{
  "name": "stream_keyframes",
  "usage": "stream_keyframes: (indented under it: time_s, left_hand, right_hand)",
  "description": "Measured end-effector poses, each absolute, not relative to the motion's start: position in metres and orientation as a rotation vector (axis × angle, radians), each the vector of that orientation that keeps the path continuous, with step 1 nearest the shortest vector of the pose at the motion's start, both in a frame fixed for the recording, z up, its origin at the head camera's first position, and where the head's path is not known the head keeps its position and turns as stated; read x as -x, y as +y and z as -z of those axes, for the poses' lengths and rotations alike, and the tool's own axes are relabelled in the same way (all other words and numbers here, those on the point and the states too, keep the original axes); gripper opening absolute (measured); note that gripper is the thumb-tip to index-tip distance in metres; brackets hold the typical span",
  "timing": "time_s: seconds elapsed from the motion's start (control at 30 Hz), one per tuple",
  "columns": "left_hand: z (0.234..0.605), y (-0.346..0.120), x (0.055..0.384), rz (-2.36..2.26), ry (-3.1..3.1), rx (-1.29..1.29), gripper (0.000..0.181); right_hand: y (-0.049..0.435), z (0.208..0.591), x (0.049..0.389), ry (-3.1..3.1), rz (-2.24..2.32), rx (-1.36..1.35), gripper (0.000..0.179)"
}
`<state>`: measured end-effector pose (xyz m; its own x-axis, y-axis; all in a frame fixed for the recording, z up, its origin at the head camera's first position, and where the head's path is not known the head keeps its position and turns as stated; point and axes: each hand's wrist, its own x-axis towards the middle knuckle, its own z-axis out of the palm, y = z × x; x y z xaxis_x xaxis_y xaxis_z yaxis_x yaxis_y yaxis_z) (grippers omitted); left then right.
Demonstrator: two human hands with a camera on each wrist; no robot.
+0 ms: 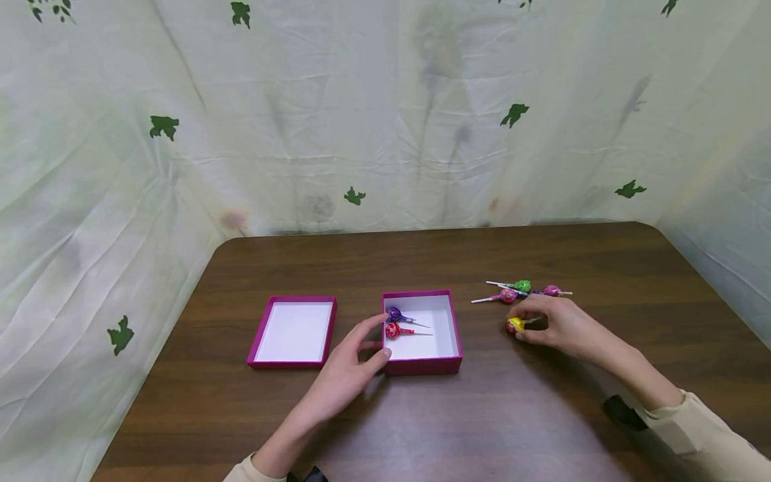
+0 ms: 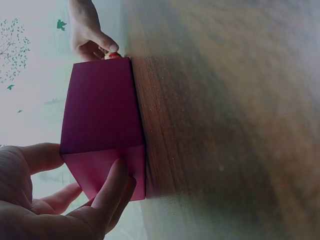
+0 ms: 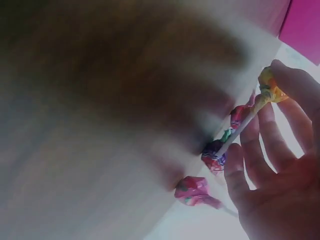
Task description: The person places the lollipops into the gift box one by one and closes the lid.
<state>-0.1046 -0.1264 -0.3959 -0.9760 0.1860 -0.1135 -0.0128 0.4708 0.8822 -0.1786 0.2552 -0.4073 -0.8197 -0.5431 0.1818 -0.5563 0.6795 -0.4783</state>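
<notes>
My right hand (image 1: 557, 325) pinches a yellow-wrapped lollipop (image 3: 270, 85) by its candy head between thumb and finger, its white stick pointing away in the right wrist view. My left hand (image 1: 352, 361) rests its fingers against the left wall of an open magenta box (image 1: 421, 366), thumb at the near corner. Within that white-lined box lie a purple lollipop (image 1: 395, 314) and a red lollipop (image 1: 393, 331), both towards the left side. Just beyond my right hand, several lollipops are bunched together, among them a green one (image 1: 521, 286) and a pink one (image 1: 508, 296).
To the left of the box lies its magenta lid (image 1: 292, 331), white inside facing up. Everything stands on a brown wooden table (image 1: 199, 402). A pale curtain (image 1: 373, 100) with green leaf shapes hangs behind the far edge and along both sides.
</notes>
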Motion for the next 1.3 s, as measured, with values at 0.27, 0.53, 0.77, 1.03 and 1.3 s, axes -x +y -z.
stream_keyframes:
  time_s: [0.27, 0.53, 0.77, 1.03, 1.3]
  left_hand:
    - [0.396, -0.126, 0.105, -1.517, 2.518, -0.148, 0.054]
    - [0.396, -0.126, 0.105, -1.517, 2.517, -0.149, 0.055]
    - [0.395, -0.126, 0.105, -1.518, 2.519, -0.15, 0.055]
    - [0.396, -0.127, 0.105, -1.522, 2.528, -0.16, 0.054]
    - [0.395, -0.127, 0.104, -1.522, 2.535, -0.172, 0.054]
  right_hand:
    - [0.249, 0.4, 0.174, -2.854, -0.878, -0.892, 0.025]
    - [0.239, 0.392, 0.167, -2.801, -0.982, -0.871, 0.028]
    - [0.232, 0.393, 0.166, -2.61, -1.055, -0.923, 0.036]
    - [0.217, 0.388, 0.164, -2.419, -1.198, -0.962, 0.041]
    - [0.198, 0.382, 0.16, -2.365, -1.338, -0.948, 0.04]
